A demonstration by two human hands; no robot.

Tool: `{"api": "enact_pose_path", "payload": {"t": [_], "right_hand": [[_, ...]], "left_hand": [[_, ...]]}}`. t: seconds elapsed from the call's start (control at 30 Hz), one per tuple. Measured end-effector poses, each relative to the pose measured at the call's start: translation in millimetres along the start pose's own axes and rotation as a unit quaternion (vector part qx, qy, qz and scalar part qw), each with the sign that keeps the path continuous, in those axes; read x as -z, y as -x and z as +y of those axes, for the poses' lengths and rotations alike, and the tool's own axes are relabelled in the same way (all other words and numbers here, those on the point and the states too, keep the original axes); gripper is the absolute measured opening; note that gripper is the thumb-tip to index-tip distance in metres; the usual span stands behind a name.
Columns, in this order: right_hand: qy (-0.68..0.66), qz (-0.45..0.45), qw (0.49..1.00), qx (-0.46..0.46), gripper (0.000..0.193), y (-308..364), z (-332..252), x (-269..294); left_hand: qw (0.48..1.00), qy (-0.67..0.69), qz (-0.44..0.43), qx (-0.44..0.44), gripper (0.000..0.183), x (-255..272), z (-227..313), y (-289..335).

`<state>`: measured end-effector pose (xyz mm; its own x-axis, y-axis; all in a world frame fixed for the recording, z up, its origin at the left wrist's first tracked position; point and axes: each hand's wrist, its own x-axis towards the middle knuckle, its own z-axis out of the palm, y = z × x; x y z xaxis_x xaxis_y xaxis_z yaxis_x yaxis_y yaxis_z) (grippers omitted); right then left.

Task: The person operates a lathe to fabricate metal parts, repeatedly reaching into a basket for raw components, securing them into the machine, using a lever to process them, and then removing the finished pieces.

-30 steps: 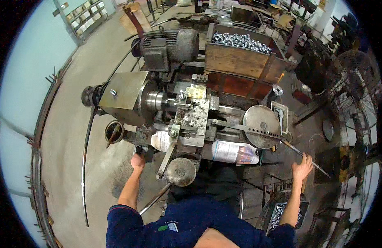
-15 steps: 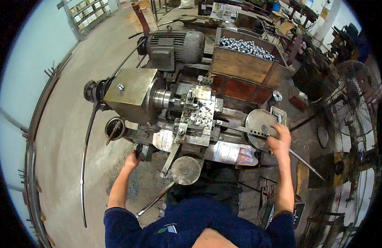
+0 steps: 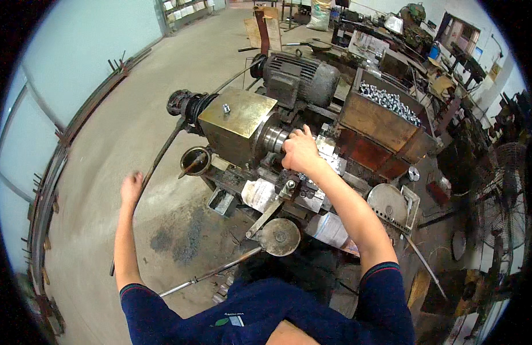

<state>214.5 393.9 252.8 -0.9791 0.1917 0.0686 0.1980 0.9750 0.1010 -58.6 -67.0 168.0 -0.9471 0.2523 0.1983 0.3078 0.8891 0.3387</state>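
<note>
Both hands have moved, shifting work to the shiny cylindrical steel chuck (image 3: 274, 139). Right hand (image 3: 301, 150) half-curls beside it, any hold hidden; left hand (image 3: 131, 187) is well left, by the long dark rod (image 3: 163, 150), grip unclear.

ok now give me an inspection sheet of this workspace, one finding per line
Surface: concrete floor, with dark debris lying on it.
Job's things: metal spindle projecting from a box-shaped housing; small metal piece on top of the housing.
Clutter: wooden box holding many small shiny metal parts.
Grips: right grip at the spindle's end, anything grasped hidden; left grip beside a long dark rod, contact unclear.
Cables: nothing seen that is surely a cable.
Surroundings: pale wall at left, caged fan at right.
</note>
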Motion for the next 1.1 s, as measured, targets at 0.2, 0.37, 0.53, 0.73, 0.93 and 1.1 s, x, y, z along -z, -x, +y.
{"api": "enact_pose_path", "payload": {"t": [0.2,0.37,0.53,0.73,0.93,1.1], "right_hand": [[0.005,-0.001,1.000,0.004,0.029,-1.6,3.1,-15.1],[0.006,-0.017,1.000,0.005,0.028,-2.4,1.6,-13.6],[-0.002,0.053,0.999,0.002,0.027,19.6,16.0,-3.2],[-0.025,0.368,0.929,0.031,0.021,57.5,101.7,61.8],[-0.024,0.380,0.911,-0.156,0.052,63.7,181.2,97.3],[-0.118,0.396,0.896,-0.162,0.049,112.5,172.2,116.7]], "left_hand": [[0.998,-0.063,0.006,-0.004,0.048,-15.2,72.7,77.1],[0.996,-0.075,-0.022,-0.051,0.038,-7.7,87.2,91.3],[0.954,0.203,-0.220,-0.005,0.022,-8.0,84.1,54.4],[0.911,0.332,-0.244,0.026,0.022,-30.7,61.8,50.7],[0.901,0.360,-0.242,0.018,0.024,-25.2,73.7,50.4],[0.887,0.390,-0.244,0.026,0.027,-26.6,60.7,50.7]]}}
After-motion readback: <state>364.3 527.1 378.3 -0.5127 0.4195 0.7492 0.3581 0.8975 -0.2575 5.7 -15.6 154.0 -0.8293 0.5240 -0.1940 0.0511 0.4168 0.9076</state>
